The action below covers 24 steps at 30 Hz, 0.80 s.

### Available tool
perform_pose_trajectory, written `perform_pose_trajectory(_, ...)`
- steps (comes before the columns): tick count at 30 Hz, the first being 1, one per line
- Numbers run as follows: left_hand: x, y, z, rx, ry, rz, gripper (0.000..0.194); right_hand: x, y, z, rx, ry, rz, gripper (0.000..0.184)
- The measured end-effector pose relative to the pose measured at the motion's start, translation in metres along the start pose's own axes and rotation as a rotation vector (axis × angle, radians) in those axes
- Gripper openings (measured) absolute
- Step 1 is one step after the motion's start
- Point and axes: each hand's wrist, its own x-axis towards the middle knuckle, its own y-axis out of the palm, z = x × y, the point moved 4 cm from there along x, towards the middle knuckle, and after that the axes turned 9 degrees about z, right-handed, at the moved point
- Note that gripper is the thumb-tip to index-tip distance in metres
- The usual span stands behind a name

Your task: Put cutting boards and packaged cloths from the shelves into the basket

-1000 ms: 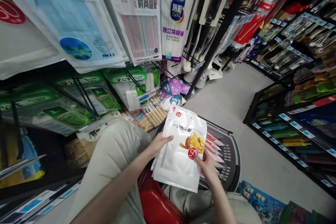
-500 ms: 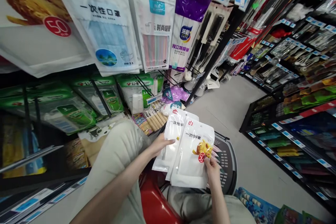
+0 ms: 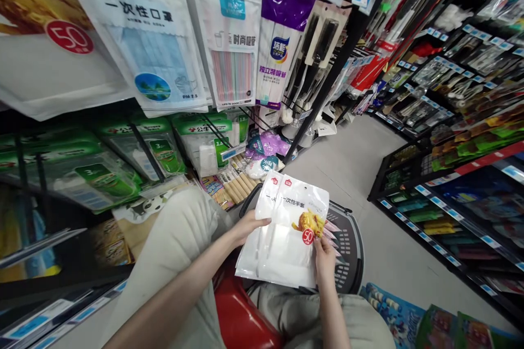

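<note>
Several white packs of disposable gloves (image 3: 286, 245) overlap in a loose stack over my lap, the front one printed with fried chicken and a red "50" dot. My left hand (image 3: 249, 226) grips the left edge of the packs, thumb on top. On the right edge, my right hand (image 3: 325, 255) pinches the front pack near the red dot. Beneath the packs is a dark grey shopping basket (image 3: 351, 245), with pink-tipped items inside that are partly hidden. My fingers behind the packs are out of sight.
Hanging at upper left are a face mask pack (image 3: 143, 38), a straw pack (image 3: 233, 49) and a purple-topped straw pack (image 3: 278, 43). Green power strip packs (image 3: 98, 174) hang below. A red stool (image 3: 241, 311) is under me. Blue packages (image 3: 393, 311) lie on the floor at lower right.
The packs have been drawn closer together, the front one shifting left over the back one so they overlap more. Both hands keep their hold. The view has shifted slightly right.
</note>
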Motion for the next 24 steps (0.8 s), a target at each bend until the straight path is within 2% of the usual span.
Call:
perform_pose_trajectory(3, 0.003, -0.005, 0.001, 0.001, 0.032, -0.024, 0.048, -0.001, -0.045, 0.023, -0.209, -0.009, -0.185, 0.045)
perform_pose_trajectory(5, 0.005, -0.008, 0.001, 0.027, 0.080, -0.081, 0.049, -0.008, -0.075, 0.050, -0.442, 0.000, -0.276, 0.042)
perform_pose_trajectory(7, 0.006, -0.009, 0.002, 0.076, 0.122, -0.147, 0.050, -0.021, -0.093, 0.082, -0.672, 0.006, -0.329, 0.039)
perform_pose_trajectory(8, 0.007, -0.009, 0.002, 0.099, 0.133, -0.172, 0.050, -0.028, -0.094, 0.098, -0.790, -0.001, -0.350, 0.037)
perform_pose_trajectory(10, 0.007, -0.007, 0.005, 0.128, 0.135, -0.201, 0.051, -0.046, -0.075, 0.124, -0.980, -0.097, -0.372, 0.032)
perform_pose_trajectory(12, 0.007, -0.003, 0.009, 0.143, 0.121, -0.200, 0.051, -0.064, -0.030, 0.134, -1.171, -0.177, -0.344, 0.028)
perform_pose_trajectory(15, 0.007, 0.005, 0.017, 0.138, 0.089, -0.155, 0.049, -0.085, 0.062, 0.116, -1.471, -0.307, -0.150, 0.039)
perform_pose_trajectory(17, 0.007, 0.009, 0.021, 0.077, 0.058, -0.131, 0.048, -0.097, 0.115, 0.098, -1.433, -0.534, 0.030, 0.036)
perform_pose_trajectory(18, 0.007, 0.009, 0.023, 0.044, 0.044, -0.128, 0.046, -0.100, 0.130, 0.090, -1.375, -0.602, 0.086, 0.035)
perform_pose_trajectory(19, 0.007, 0.010, 0.023, 0.007, 0.030, -0.121, 0.045, -0.101, 0.139, 0.084, -1.304, -0.640, 0.132, 0.035)
perform_pose_trajectory(21, 0.007, 0.013, 0.020, -0.076, 0.004, -0.074, 0.044, -0.097, 0.137, 0.078, -1.125, -0.655, 0.241, 0.037)
perform_pose_trajectory(23, 0.004, 0.017, 0.016, -0.164, -0.036, 0.009, 0.043, -0.088, 0.118, 0.081, -0.935, -0.640, 0.307, 0.037)
perform_pose_trajectory(24, 0.002, 0.019, 0.013, -0.201, -0.058, 0.041, 0.041, -0.083, 0.105, 0.086, -0.856, -0.635, 0.282, 0.034)
